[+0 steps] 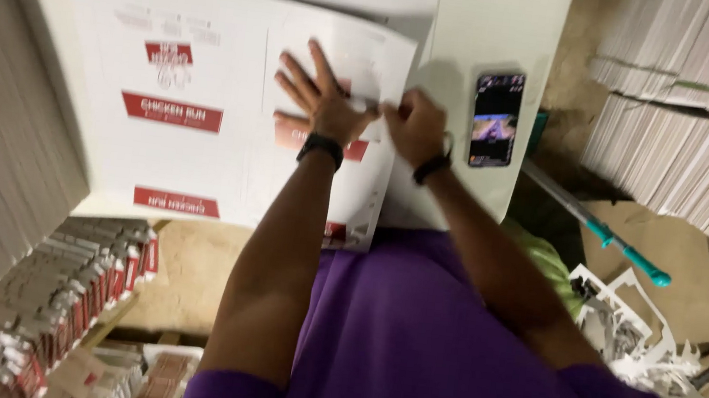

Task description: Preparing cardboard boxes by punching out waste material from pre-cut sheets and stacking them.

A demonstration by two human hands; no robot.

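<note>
On the white worktop (498,29) the flat printed carton sheet (206,93) lies light, thin and easily creased, the left hand (325,102) pressing it with fingers spread while the right hand (416,126) pinches its near edge, the best grip.

Both bare arms reach forward from purple short sleeves, forearms converging so the wrists sit close together, each with a dark band around it. The left hand (323,102) lies palm down with its fingers (294,85) spread wide and pointing away from the body, thumb angled out to the side. The right hand (416,126) sits just beside the left fingers' base, knuckles up and fingers curled inward in a loose pinch toward the left hand.
</note>
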